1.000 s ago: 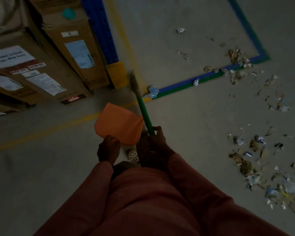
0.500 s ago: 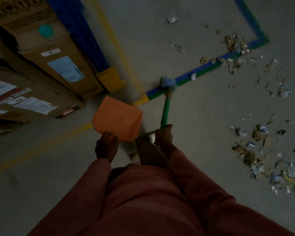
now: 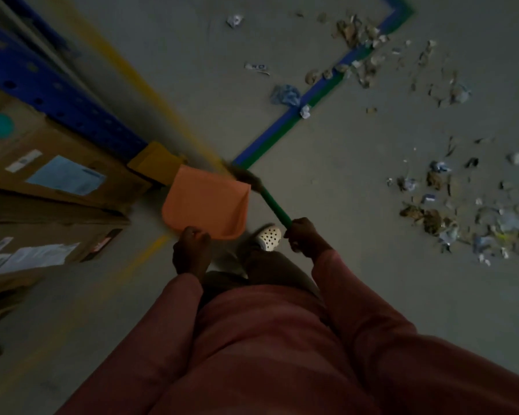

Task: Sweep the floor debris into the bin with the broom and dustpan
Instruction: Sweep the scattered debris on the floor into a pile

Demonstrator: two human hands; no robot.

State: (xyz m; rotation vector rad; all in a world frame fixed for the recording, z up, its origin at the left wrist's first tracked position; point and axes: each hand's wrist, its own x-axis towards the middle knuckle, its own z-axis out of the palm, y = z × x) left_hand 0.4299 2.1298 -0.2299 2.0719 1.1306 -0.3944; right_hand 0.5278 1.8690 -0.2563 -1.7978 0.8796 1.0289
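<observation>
My left hand (image 3: 191, 253) grips the near edge of an orange dustpan (image 3: 206, 203), held above the floor at centre frame. My right hand (image 3: 304, 237) grips the green handle of the broom (image 3: 274, 206); its bristle head lies at the dustpan's far right corner, by the end of the floor tape. A crumpled blue scrap (image 3: 286, 95) sits beside the blue-green tape line. Scattered paper and leaf debris (image 3: 462, 211) lies to the right, with another patch (image 3: 361, 50) near the tape's corner. No bin is in view.
Cardboard boxes (image 3: 57, 175) and a blue rack post (image 3: 51, 88) with a yellow foot guard (image 3: 155, 161) stand at the left. A yellow floor line (image 3: 126, 73) runs alongside. My white perforated shoe (image 3: 268, 237) shows between my hands.
The broom head has swung back from the blue scrap towards the dustpan's corner. The blue scrap now lies farther along the tape line. The view has tilted left.
</observation>
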